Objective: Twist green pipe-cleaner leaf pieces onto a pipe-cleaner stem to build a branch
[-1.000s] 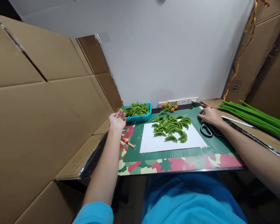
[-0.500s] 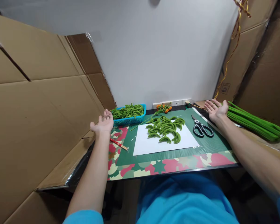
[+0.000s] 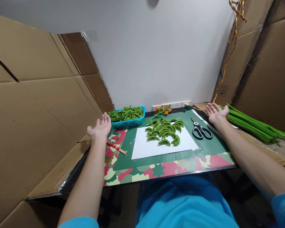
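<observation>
My left hand (image 3: 99, 125) is raised palm up with its fingers spread and holds nothing. It is beside the left end of a blue basket (image 3: 128, 122) heaped with curled green fuzzy pieces (image 3: 130, 113). My right hand (image 3: 217, 114), also palm up and bare, is near a bundle of long green fuzzy stems (image 3: 254, 125) on the right. Between my arms, curved green fuzzy pieces (image 3: 165, 128) lie piled on a white sheet of paper (image 3: 142, 150). Black-handled scissors (image 3: 200, 129) rest with blades slightly apart to the right of the paper.
Orange flower-like pieces on a green stem (image 3: 163, 110) lie behind the paper. A red-wrapped pair of chopsticks (image 3: 116, 148) is at the left. Cardboard walls (image 3: 45, 104) flank the table, with power sockets (image 3: 177, 105) at the back and twisted yellow wire (image 3: 225, 66) hanging right.
The view has shifted slightly, so the table and its things appear a little farther left. Both hands keep the same open, palm-up pose. Nothing on the table has moved.
</observation>
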Action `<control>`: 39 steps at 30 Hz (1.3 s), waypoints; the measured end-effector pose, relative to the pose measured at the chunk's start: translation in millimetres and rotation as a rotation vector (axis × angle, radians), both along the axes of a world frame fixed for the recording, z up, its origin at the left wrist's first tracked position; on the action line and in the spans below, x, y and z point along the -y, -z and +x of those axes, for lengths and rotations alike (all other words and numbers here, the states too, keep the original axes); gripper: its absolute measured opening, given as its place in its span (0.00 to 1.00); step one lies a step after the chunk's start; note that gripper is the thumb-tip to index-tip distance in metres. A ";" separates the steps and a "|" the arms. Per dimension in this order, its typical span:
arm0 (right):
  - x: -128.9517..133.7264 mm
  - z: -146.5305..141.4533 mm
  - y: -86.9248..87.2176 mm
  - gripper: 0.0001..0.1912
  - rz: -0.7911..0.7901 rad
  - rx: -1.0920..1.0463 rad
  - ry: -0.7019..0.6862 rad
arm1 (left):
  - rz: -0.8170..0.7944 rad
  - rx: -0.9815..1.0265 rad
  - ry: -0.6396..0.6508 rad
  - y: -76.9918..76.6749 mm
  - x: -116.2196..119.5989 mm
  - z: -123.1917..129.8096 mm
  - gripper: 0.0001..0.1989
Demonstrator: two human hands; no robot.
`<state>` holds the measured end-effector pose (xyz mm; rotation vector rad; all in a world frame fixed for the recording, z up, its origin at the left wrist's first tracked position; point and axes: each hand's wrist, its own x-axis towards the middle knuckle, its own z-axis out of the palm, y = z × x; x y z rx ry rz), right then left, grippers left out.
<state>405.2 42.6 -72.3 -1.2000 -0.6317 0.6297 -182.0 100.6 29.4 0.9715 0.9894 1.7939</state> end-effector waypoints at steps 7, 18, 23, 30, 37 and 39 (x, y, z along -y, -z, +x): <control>0.8 4.8 1.3 0.41 -0.014 -0.128 0.029 | 0.015 0.072 0.012 2.9 -1.2 -1.8 0.33; 4.4 -0.9 -3.6 0.42 -0.087 -0.031 0.053 | 0.005 0.069 -0.016 1.4 1.2 -0.4 0.29; 12.3 -25.3 -24.8 0.35 -0.167 0.279 -0.097 | 0.015 0.226 0.009 -4.0 0.0 0.1 0.36; -11.4 -73.7 -22.9 0.15 -0.262 0.679 -0.301 | 0.052 0.358 0.067 -4.4 -18.1 -9.2 0.35; -5.4 -80.3 -21.9 0.08 -0.228 1.086 -0.421 | 0.016 0.320 0.073 -9.1 -9.7 -3.3 0.39; -2.8 -78.8 -22.6 0.09 -0.226 1.167 -0.435 | -0.002 0.147 0.023 -7.0 -13.2 -6.9 0.40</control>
